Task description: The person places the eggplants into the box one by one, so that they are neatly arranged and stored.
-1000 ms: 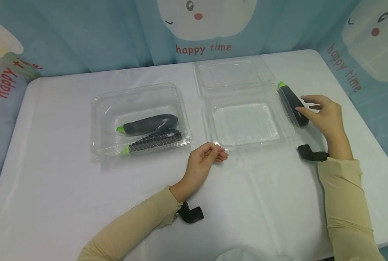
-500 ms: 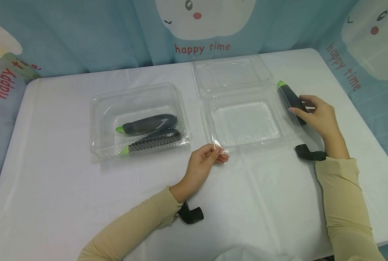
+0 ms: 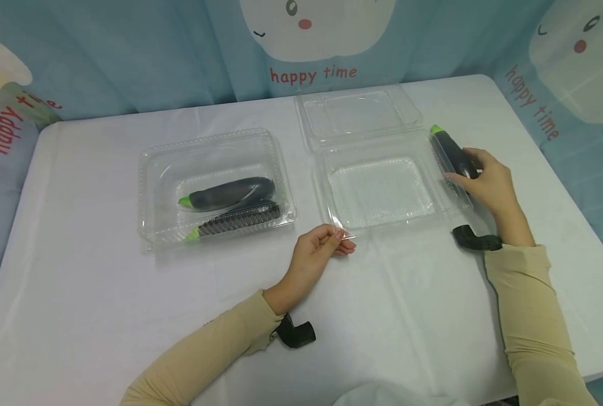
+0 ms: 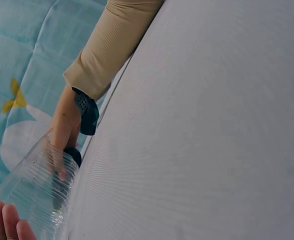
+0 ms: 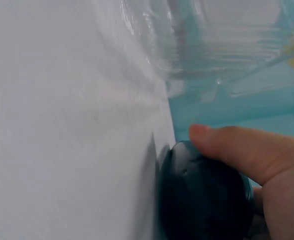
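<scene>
On the right of the head view, a dark eggplant with a green tip lies beside an open clear plastic clamshell container. My right hand grips it at its thick end. Close up in the right wrist view, the thumb lies over the rounded end of the eggplant, with fingers on the far side. At the container's near left corner, my left hand pinches the rim between thumb and fingers. Only its fingertips show in the left wrist view, low on the left.
A second clear clamshell container stands on the left, with two eggplants inside. The open container's lid lies folded back toward the curtain. A white cloth covers the table.
My right hand has moved left onto the eggplant and closed its thumb and fingers around it. The left hand stays at the container's corner.
</scene>
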### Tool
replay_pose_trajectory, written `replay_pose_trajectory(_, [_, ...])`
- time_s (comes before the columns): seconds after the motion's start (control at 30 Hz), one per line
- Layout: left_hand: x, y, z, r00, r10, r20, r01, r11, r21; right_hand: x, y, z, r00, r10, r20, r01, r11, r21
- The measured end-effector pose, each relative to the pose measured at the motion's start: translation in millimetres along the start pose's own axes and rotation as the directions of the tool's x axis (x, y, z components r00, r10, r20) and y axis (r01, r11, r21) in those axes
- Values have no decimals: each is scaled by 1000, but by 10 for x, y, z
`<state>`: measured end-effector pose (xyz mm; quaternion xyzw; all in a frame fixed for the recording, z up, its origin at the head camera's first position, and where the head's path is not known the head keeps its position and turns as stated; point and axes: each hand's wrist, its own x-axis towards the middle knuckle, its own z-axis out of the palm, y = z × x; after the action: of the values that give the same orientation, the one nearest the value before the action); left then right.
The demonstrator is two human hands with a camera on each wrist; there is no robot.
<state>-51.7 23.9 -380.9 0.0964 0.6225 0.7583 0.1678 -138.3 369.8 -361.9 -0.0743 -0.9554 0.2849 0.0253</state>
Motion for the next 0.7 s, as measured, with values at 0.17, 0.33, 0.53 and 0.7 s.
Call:
replay_pose_trajectory(0.17, [-4, 1, -4, 1000, 1, 9, -1, 1000, 1, -6, -1, 22, 1000, 14, -8, -13, 1000, 14])
replay_pose_trajectory(0.33, [-6, 6, -5, 1000, 5, 18, -5, 1000, -2, -4, 19, 45, 1000, 22, -21, -21, 999, 35])
replay_pose_trajectory(0.53, [-7, 0, -5, 1000, 6, 18, -6, 1000, -2, -3, 20, 53, 999, 40, -27, -38, 998, 52])
replay_pose_trajectory(0.7, [-6, -11, -6, 1000, 11, 20, -11, 1000, -4, -7, 6, 41, 999, 46, -25, -44, 997, 66])
